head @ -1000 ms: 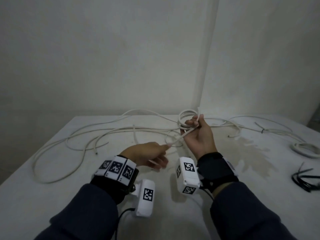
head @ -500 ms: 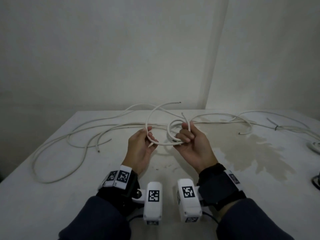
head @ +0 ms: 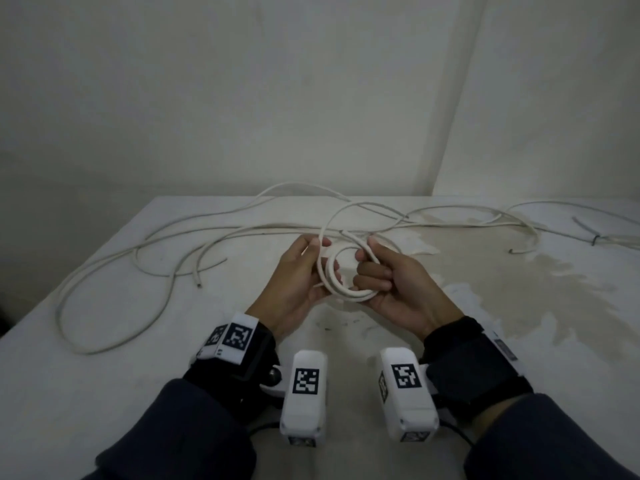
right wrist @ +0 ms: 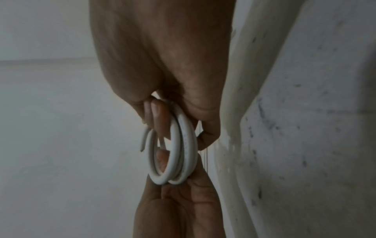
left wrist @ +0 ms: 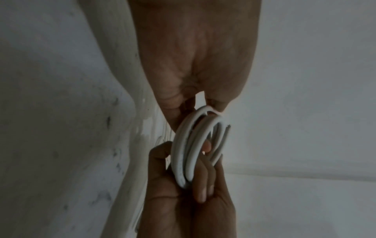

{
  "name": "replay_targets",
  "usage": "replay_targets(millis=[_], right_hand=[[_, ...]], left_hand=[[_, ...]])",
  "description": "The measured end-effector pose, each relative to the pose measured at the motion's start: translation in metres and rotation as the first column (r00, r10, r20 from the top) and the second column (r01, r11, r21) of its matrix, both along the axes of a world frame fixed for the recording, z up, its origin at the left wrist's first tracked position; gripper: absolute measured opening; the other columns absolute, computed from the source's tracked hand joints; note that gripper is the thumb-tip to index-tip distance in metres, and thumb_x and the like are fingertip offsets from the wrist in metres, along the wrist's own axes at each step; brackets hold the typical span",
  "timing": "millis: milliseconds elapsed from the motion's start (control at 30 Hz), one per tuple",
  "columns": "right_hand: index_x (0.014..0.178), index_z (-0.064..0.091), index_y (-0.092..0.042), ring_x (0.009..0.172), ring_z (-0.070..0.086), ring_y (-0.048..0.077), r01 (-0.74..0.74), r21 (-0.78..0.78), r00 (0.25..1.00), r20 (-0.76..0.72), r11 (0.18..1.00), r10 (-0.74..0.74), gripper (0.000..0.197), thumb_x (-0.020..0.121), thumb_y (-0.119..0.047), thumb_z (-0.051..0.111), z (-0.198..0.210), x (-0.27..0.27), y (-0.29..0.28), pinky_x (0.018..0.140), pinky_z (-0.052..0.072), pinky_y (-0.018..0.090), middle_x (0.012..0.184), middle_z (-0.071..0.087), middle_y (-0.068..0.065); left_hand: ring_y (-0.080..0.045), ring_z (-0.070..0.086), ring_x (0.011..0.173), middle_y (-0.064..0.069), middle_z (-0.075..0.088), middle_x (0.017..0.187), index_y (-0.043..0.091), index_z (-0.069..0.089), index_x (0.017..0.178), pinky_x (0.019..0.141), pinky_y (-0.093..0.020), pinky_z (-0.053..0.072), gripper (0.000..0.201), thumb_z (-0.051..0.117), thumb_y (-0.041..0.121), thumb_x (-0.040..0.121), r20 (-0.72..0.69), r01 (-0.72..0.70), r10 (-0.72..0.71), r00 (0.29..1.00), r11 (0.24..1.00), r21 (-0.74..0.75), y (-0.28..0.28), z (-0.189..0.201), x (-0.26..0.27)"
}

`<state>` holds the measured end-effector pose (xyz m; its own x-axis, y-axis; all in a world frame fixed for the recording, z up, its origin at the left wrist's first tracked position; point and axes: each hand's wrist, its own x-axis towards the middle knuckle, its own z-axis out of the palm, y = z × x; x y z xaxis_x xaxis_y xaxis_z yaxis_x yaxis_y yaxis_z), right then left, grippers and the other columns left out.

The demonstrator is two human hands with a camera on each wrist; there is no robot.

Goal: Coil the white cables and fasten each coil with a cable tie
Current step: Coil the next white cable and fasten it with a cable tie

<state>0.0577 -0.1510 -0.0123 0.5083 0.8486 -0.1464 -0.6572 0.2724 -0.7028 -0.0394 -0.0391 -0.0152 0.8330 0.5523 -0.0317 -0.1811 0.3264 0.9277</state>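
Observation:
A small white cable coil (head: 349,294) of a few turns hangs between both hands above the white table (head: 104,393). My left hand (head: 318,258) grips the coil's left side with curled fingers. My right hand (head: 367,268) holds the right side, fingers hooked through the ring. From the coil the loose cable (head: 346,211) arches up and runs off to the right. In the left wrist view the coil (left wrist: 181,154) is seen edge-on, my left hand (left wrist: 203,104) pinching its top. The right wrist view shows the coil (right wrist: 175,145) with a free cable end beside it.
More loose white cable (head: 138,258) sprawls over the table's left half, one cut end (head: 199,284) pointing toward me. At far right lies cable bound with a dark tie (head: 594,239). A pale stain (head: 519,289) marks the table. Walls meet in a corner behind.
My left hand has risen from low on the table to meet the right and laid another turn on the coil. The coil is fuller and both hands now grip it.

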Motion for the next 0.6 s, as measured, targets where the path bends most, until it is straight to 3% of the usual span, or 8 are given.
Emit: replay_targets(millis=[133,300,467,600], right_hand=[[0.08,0.045,-0.014,0.036,0.025,0.003,0.069,-0.029,0.997,0.046,0.997,-0.068,0.023,0.1,-0.025,0.043,-0.005,-0.003,0.007,0.051,0.029,0.015,0.046,0.028,-0.007],[0.089,0.046,-0.016,0.036,0.026,0.003,0.109,-0.048,0.972,0.213,0.993,-0.096,0.015,0.102,-0.021,0.042,-0.005,-0.01,0.008,0.037,0.032,0.015,0.049,0.03,-0.005],[0.092,0.053,-0.015,0.039,0.026,0.005,0.148,-0.075,0.943,0.31,0.986,-0.118,0.014,0.101,-0.022,0.046,-0.007,-0.015,0.011,0.047,0.033,0.02,0.049,0.033,-0.005],[0.086,0.049,-0.016,0.039,0.026,0.006,0.17,-0.101,0.93,0.344,0.98,-0.126,0.017,0.102,-0.02,0.045,-0.008,-0.019,0.012,0.05,0.033,0.025,0.047,0.034,-0.005]], left_hand=[[-0.011,0.049,0.047,-0.002,0.051,0.056,0.013,0.055,0.091,0.047,-0.023,0.049,0.023,0.037,0.023,0.103,0.086,0.019,-0.012,0.996,0.996,-0.083,-0.002,-0.002,0.004],[-0.006,0.044,0.04,-0.001,0.054,0.059,0.012,0.056,0.09,0.04,-0.017,0.041,0.019,0.043,0.021,0.1,0.08,0.054,-0.044,0.996,0.991,-0.125,-0.002,-0.004,0.006],[-0.004,0.031,0.034,0.001,0.05,0.056,0.004,0.062,0.088,0.033,-0.016,0.031,0.021,0.048,0.018,0.097,0.121,0.087,-0.056,0.991,0.959,-0.269,-0.002,-0.002,0.007],[-0.005,0.023,0.034,0.005,0.037,0.051,0.011,0.065,0.099,0.041,-0.02,0.027,0.015,0.052,0.017,0.094,0.026,0.038,-0.034,0.999,0.984,-0.173,-0.004,-0.003,0.009]])
